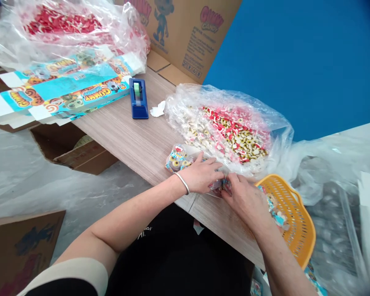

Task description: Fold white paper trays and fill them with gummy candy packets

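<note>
A tray-like box of wrapped candies (pixel 175 159) lies near the table's front edge, its right part covered by both hands. My left hand (pixel 203 172) rests across the candies, fingers stretched and spread, a silver bangle on the wrist. Close beside it, my right hand (pixel 246 199) has its fingers and thumb bent around a small wrapped candy (pixel 226 186) at the right end of the row. To the right, a yellow basket (pixel 308 230) holds more wrapped candies, partly hidden by my right forearm.
Behind the hands sits a clear bag of loose red, white and yellow gummies (pixel 237 131). A blue tape dispenser (pixel 138 98), crumpled white paper (pixel 158 109) and stacked flat printed cartons (pixel 77 84) lie leftward. A large cardboard box (pixel 185 37) stands at the back.
</note>
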A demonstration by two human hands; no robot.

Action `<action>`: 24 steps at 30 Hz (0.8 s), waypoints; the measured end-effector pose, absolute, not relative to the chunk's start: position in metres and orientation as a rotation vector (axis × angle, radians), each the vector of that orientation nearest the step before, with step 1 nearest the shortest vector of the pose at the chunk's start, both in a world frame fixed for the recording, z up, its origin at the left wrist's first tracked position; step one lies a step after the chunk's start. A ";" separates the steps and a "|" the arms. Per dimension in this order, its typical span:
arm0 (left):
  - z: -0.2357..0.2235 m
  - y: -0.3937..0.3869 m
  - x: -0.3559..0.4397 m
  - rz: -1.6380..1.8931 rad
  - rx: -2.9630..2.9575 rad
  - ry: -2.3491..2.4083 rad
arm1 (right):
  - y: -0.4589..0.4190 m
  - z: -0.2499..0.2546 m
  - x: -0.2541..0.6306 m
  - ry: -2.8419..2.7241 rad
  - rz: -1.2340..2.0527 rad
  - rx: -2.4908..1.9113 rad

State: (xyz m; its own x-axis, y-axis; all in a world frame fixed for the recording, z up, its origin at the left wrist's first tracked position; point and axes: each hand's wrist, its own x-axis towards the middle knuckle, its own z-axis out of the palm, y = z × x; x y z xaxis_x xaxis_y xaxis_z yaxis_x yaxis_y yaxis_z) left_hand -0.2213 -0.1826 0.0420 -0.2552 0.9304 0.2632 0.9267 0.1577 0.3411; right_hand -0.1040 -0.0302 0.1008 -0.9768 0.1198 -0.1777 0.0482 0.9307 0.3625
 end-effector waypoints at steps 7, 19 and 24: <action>0.047 -0.186 -0.222 0.665 1.898 2.366 | -0.025 0.112 -0.094 2.910 0.332 0.012; 0.062 -0.185 -0.231 0.421 1.763 2.302 | -0.025 0.103 -0.085 3.076 0.081 0.217; 0.071 -0.180 -0.231 0.312 1.745 2.307 | -0.023 0.112 -0.060 3.243 -0.110 0.278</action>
